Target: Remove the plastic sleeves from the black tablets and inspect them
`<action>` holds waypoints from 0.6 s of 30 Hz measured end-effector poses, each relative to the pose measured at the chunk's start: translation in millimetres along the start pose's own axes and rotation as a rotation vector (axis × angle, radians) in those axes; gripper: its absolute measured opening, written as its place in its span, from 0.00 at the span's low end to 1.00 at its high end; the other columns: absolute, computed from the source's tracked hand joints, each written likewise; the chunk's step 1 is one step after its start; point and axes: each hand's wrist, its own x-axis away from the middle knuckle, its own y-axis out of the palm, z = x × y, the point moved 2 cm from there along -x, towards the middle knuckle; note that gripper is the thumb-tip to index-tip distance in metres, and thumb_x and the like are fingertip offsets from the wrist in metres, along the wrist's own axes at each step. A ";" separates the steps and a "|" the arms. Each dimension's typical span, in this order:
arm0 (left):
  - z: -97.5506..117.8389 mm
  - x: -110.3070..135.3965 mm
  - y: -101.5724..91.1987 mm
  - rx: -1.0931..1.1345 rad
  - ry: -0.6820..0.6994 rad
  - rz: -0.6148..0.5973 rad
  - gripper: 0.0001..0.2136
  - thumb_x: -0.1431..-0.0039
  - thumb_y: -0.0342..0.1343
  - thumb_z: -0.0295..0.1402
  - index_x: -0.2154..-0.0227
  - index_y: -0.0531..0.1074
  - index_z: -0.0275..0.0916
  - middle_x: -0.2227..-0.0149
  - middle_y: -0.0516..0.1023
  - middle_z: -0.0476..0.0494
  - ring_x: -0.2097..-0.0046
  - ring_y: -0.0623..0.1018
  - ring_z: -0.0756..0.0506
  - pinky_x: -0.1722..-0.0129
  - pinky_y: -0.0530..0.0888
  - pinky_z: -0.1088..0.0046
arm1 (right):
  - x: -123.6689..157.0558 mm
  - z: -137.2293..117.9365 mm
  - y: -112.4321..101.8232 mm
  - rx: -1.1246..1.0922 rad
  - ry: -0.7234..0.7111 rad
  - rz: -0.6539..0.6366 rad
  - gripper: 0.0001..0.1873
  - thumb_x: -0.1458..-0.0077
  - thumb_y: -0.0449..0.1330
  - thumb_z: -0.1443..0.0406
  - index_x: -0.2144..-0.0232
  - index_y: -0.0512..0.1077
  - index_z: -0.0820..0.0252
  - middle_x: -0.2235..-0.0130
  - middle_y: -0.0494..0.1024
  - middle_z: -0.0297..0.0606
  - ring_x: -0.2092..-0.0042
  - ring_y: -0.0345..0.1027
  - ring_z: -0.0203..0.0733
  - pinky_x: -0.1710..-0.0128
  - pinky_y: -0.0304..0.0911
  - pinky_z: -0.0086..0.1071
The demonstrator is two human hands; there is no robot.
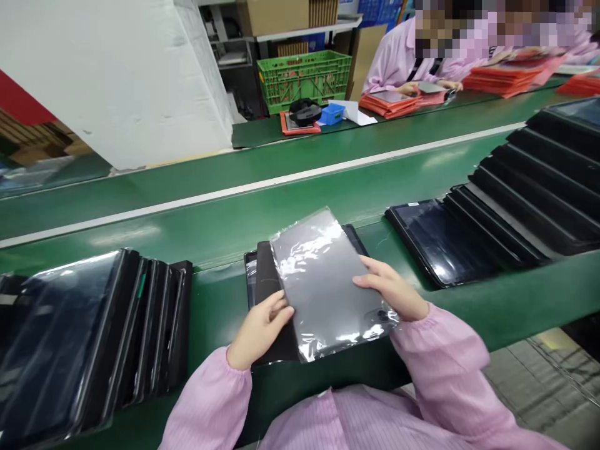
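A grey tablet in a clear plastic bag (pixel 319 275) lies tilted on top of an open black case (pixel 262 284) at the near edge of the green bench. My left hand (pixel 260 328) grips the bag's left edge, fingers curled against it. My right hand (pixel 391 287) holds the bag's right edge, fingers laid over the top surface. Both sleeves are pink.
A row of bagged black cases (pixel 84 344) leans at the left. Overlapping black tablets (pixel 515 194) fill the right. A green conveyor belt (pixel 234 181) runs behind. Across it sit a green crate (pixel 304 78), a blue box (pixel 332 114), red stacks (pixel 501 78) and people in pink.
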 end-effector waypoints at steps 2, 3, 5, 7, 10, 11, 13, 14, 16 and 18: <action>7.2 7.1 -13.4 -0.339 0.110 0.315 0.22 0.44 0.63 0.41 0.47 0.74 0.42 0.49 0.78 0.37 0.49 0.76 0.35 0.48 0.72 0.60 | 8.1 -19.4 -6.8 0.046 -0.004 -0.033 0.16 0.49 0.61 0.63 0.58 0.77 0.61 0.66 0.82 0.38 0.68 0.77 0.46 0.71 0.71 0.34; 10.0 10.6 -18.0 -0.500 0.162 0.455 0.23 0.42 0.61 0.43 0.45 0.73 0.42 0.47 0.76 0.36 0.46 0.74 0.33 0.45 0.69 0.58 | 12.1 -31.1 -10.1 0.093 -0.040 -0.040 0.15 0.49 0.60 0.63 0.59 0.77 0.59 0.66 0.82 0.38 0.68 0.77 0.46 0.72 0.71 0.34; 10.1 13.6 -20.7 -0.752 0.169 0.552 0.25 0.41 0.57 0.45 0.43 0.71 0.40 0.47 0.74 0.33 0.45 0.72 0.31 0.45 0.68 0.54 | 19.6 -54.3 -13.1 0.245 -0.157 -0.016 0.13 0.49 0.59 0.64 0.60 0.77 0.57 0.66 0.82 0.36 0.67 0.77 0.46 0.69 0.71 0.35; 3.7 11.8 -19.3 -0.854 0.067 0.489 0.27 0.41 0.57 0.47 0.43 0.70 0.39 0.50 0.74 0.33 0.50 0.76 0.30 0.51 0.71 0.56 | 25.8 -71.4 -7.9 0.478 -0.267 0.030 0.12 0.48 0.57 0.66 0.61 0.76 0.55 0.67 0.81 0.35 0.68 0.77 0.45 0.69 0.69 0.34; -7.0 6.4 -19.6 -0.826 -0.033 0.435 0.28 0.44 0.59 0.49 0.45 0.71 0.39 0.55 0.75 0.37 0.56 0.78 0.34 0.60 0.72 0.63 | 31.1 -79.5 16.6 0.900 -0.363 0.081 0.13 0.48 0.55 0.68 0.60 0.74 0.56 0.75 0.78 0.33 0.76 0.73 0.43 0.77 0.61 0.31; -9.5 4.4 -20.9 -0.791 -0.033 0.435 0.27 0.45 0.60 0.49 0.46 0.71 0.40 0.58 0.75 0.39 0.57 0.78 0.35 0.61 0.71 0.64 | 32.0 -78.7 27.4 1.023 -0.388 0.095 0.13 0.48 0.55 0.69 0.60 0.73 0.57 0.78 0.76 0.33 0.79 0.70 0.43 0.80 0.58 0.31; -13.4 0.4 -23.2 -0.666 -0.038 0.400 0.25 0.48 0.62 0.49 0.51 0.73 0.39 0.64 0.76 0.43 0.61 0.78 0.38 0.62 0.70 0.66 | 33.3 -75.7 49.2 1.191 -0.418 0.110 0.15 0.49 0.54 0.70 0.58 0.72 0.61 0.81 0.73 0.33 0.82 0.68 0.43 0.81 0.54 0.32; -14.6 -1.2 -23.3 -0.575 -0.051 0.372 0.24 0.50 0.63 0.49 0.54 0.73 0.39 0.67 0.75 0.46 0.64 0.77 0.40 0.63 0.70 0.67 | 34.2 -74.7 58.9 1.243 -0.416 0.117 0.16 0.49 0.53 0.70 0.57 0.71 0.63 0.81 0.74 0.35 0.81 0.68 0.44 0.81 0.54 0.33; -14.6 -3.0 -19.4 -0.342 -0.080 0.318 0.22 0.53 0.65 0.48 0.60 0.73 0.38 0.70 0.75 0.48 0.67 0.76 0.43 0.65 0.70 0.69 | 37.1 -75.4 75.5 1.317 -0.380 0.124 0.19 0.48 0.52 0.71 0.53 0.71 0.68 0.79 0.76 0.38 0.79 0.71 0.46 0.80 0.56 0.33; -11.0 -1.7 -9.5 -0.056 -0.098 0.262 0.22 0.56 0.66 0.45 0.61 0.72 0.37 0.68 0.76 0.48 0.66 0.76 0.45 0.65 0.70 0.71 | 41.6 -78.0 90.8 1.368 -0.331 0.103 0.24 0.47 0.52 0.70 0.48 0.69 0.73 0.77 0.78 0.42 0.77 0.74 0.48 0.79 0.58 0.34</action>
